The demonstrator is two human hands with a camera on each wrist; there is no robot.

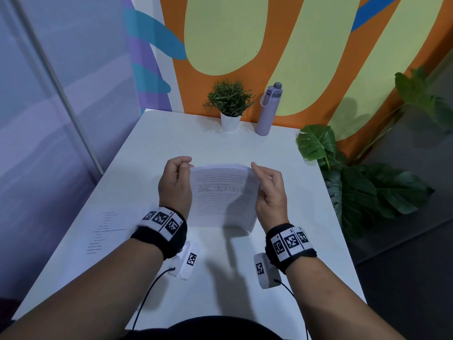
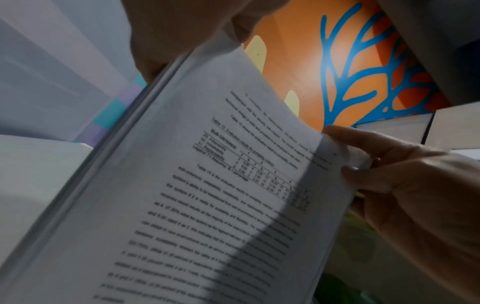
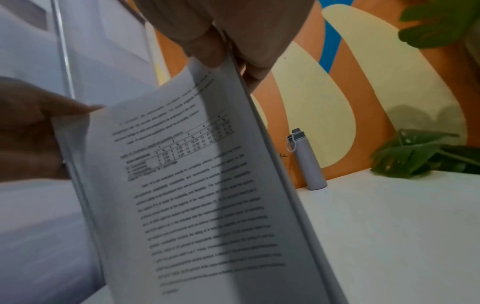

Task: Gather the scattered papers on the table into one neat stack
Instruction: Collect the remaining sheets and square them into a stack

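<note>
The stack of papers stands tilted on its lower edge above the white table, left hand and right hand curled around its side edges, one loose sheet lying flat left.

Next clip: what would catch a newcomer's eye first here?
The thick stack of printed papers held tilted up off the white table, the left hand and the right hand gripping its sides. One loose sheet lies flat at the table's left. At the far edge a small potted plant stands beside a lilac bottle.
</note>
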